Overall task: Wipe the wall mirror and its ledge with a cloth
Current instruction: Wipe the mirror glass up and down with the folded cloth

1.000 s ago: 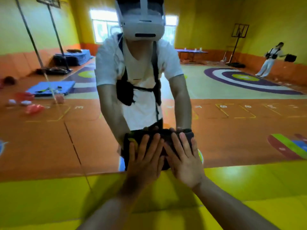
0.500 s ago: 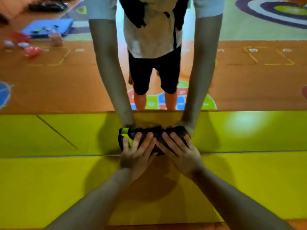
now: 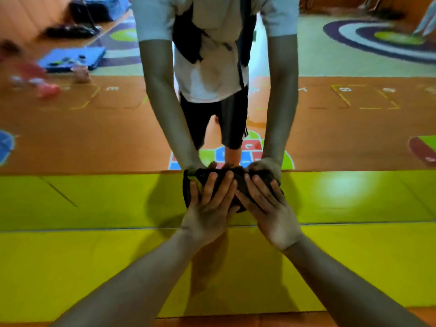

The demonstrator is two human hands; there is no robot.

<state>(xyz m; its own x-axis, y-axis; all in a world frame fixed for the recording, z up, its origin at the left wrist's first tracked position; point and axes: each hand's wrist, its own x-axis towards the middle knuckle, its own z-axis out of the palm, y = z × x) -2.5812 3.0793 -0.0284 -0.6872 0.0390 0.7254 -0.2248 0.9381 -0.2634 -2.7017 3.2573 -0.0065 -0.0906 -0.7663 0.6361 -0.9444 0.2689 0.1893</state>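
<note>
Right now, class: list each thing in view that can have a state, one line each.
Left hand, fingers straight, pressing the cloth.
Right hand, fingers straight, pressing the cloth.
Cloth, bunched at the mirror's bottom edge.
Mirror, reflecting the person's arms.

Fig.: You stand in a kids' play gym / activity rm. Evidence, via wall mirror [image 3: 354, 138]: orange floor [image 3: 94, 138] w/ numbered hopscotch boxes [image 3: 363, 96], ring target [image 3: 377, 38] painted farther back, blue mat [image 3: 70, 59] at left. Yellow padded ledge [image 3: 94, 256] runs below the glass.
</note>
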